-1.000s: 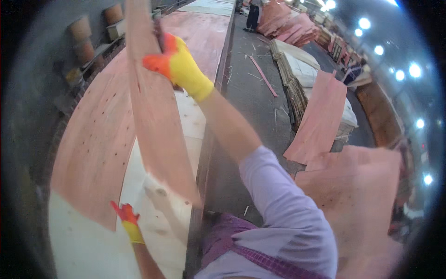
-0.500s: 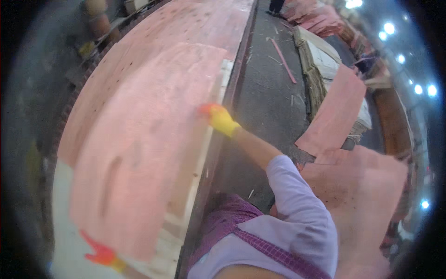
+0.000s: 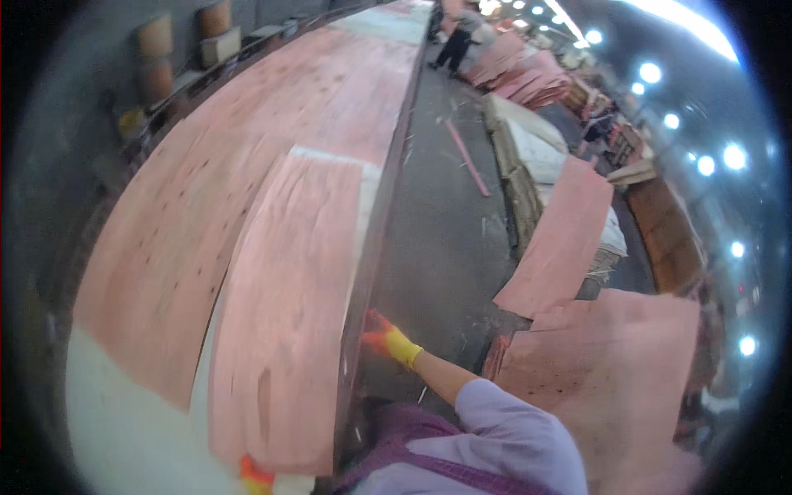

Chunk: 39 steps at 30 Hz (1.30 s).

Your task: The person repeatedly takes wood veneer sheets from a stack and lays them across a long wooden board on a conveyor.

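A long pink veneer sheet [image 3: 289,272] lies lengthwise on the workbench, over pale sheets [image 3: 124,412] and beside a darker, knotted pink sheet [image 3: 157,264]. My right hand [image 3: 392,342], in a yellow glove with red fingers, is at the bench’s right edge beside that long sheet, fingers apart. Low in the picture my left hand [image 3: 257,474], gloved alike, touches the sheet’s near end; its fingers are blurred and partly out of frame.
Right of the bench runs a dark floor [image 3: 437,247] with scraps. Beyond it stand veneer stacks [image 3: 516,173], a draped pink sheet [image 3: 553,231] and more pink sheets [image 3: 594,371]. A person [image 3: 454,45] stands far back. Containers [image 3: 155,37] line the left wall.
The narrow sheet I held raised, then swung flat, now lies on the bench. My right hand has moved down and toward me to the edge; my left hand has moved right and lower.
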### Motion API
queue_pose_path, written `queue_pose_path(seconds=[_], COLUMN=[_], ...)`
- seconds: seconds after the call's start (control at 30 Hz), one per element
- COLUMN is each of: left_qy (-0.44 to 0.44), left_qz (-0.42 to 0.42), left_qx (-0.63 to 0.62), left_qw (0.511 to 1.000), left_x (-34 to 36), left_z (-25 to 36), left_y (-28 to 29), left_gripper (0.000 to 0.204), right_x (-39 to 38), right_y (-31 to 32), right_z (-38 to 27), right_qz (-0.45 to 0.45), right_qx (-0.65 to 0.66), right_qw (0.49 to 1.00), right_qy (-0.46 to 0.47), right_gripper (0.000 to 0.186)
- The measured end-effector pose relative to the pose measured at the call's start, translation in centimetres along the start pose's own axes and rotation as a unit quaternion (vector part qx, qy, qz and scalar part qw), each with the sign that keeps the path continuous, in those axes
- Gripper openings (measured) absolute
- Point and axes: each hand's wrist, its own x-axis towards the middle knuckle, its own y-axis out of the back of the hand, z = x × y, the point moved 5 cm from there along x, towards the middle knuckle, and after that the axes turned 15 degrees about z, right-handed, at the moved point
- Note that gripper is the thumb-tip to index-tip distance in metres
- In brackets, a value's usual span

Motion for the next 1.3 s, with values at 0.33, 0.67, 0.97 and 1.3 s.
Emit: queue_pose_path(seconds=[0.33, 0.67, 0.97, 1.3], left_qy=[0.184, -0.136, -0.134, -0.138], left_qz=[0.076, 0.219, 0.182, 0.410], left_qx=[-0.010, 0.235, 0.117, 0.307], left_qw=[0.980, 0.937, 0.967, 0.848], left_x=[-0.2, 1.4, 4.4, 19.2], left_z=[0.6, 7.4, 10.2, -3.9], left_y=[-2.9, 0.6, 1.2, 23.3], left_gripper=[0.031, 0.052, 0.024, 0.037], right_x=[-7.6, 10.5, 8.4, 6.3], right_y=[0.7, -0.6, -9.3, -12.4], right_z=[-36.7, -7.8, -4.9, -7.6], right_qz=[0.061, 0.108, 0.054, 0.126], right_qx=[0.032, -0.201, 0.005, -0.087], right_qw=[0.911, 0.973, 0.992, 0.982], right_qy=[0.406, 0.005, 0.110, 0.106], right_gripper=[0.090, 0.078, 0.033, 0.032])
